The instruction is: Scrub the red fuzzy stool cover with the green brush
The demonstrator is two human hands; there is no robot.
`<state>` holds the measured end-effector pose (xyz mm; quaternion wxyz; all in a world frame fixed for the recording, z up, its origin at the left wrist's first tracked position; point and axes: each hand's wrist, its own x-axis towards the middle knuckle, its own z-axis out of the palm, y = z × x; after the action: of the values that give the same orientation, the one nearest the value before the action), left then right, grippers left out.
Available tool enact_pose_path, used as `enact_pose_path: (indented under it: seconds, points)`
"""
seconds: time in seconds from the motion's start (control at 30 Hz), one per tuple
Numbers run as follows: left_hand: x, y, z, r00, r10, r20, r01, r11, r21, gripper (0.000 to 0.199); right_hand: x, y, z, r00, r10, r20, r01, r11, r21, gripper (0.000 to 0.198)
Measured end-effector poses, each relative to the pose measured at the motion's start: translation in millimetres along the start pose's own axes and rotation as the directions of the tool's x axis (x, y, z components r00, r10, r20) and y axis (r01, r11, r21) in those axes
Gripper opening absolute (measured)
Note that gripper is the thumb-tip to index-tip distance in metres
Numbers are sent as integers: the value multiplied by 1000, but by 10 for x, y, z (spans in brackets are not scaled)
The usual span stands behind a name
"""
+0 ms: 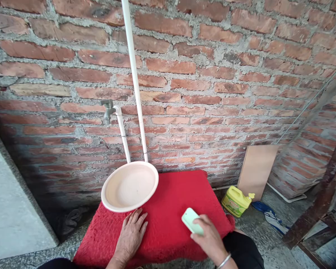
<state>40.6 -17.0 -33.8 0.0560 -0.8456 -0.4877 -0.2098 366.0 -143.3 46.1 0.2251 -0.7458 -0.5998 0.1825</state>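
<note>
Right hand gripped pale green block, lower right of center, over red cloth; left hand lay flat, fingers loosely spread, just below basin. Risk: hard rubbing could have bunched the cloth, tipping the basin.

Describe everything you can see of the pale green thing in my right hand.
The pale green thing is a rounded oblong, apparently plastic, with a small mark near its far end. That end points forward and left; the right hand grips the near end over the red cloth. Its underside is hidden, so cloth contact is unclear.
</note>
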Motion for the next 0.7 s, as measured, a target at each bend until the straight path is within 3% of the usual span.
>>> enact_pose_path:
  seconds: [0.1, 0.2, 0.27, 0.33, 0.47, 0.6, 0.7]
  points:
    - [-1, 21, -6, 1000, -1, -15, 0, 1000, -10, 32, -54, 621, -387, 980, 153, -124, -156, 988, -14, 33]
    - [3, 44, -14, 999, -1, -32, 1, 1000, -18, 32, -189, 1109, -671, 903, 311, -296, -358, 926, -119, 41]
    - [6, 58, -18, 999, 2, -39, -3, 1000, -20, 32, -252, 1267, -740, 861, 339, -378, -424, 889, -170, 46]
    - [5, 68, -17, 999, 5, -44, -6, 1000, -17, 31, -233, 1274, -710, 858, 311, -408, -406, 898, -171, 47]
    - [-14, 70, 17, 999, -9, -49, 9, 1000, 4, 31, 75, 907, -452, 917, 195, -347, -244, 964, -103, 40]
    - [-55, 34, 101, 997, 6, -76, -2, 999, 45, 31, 521, 196, -125, 973, 46, -226, -67, 994, -86, 30]
    - [-96, -14, 191, 997, 15, -81, -10, 998, 62, 33, 831, -381, 100, 989, -73, -131, 60, 993, -102, 28]
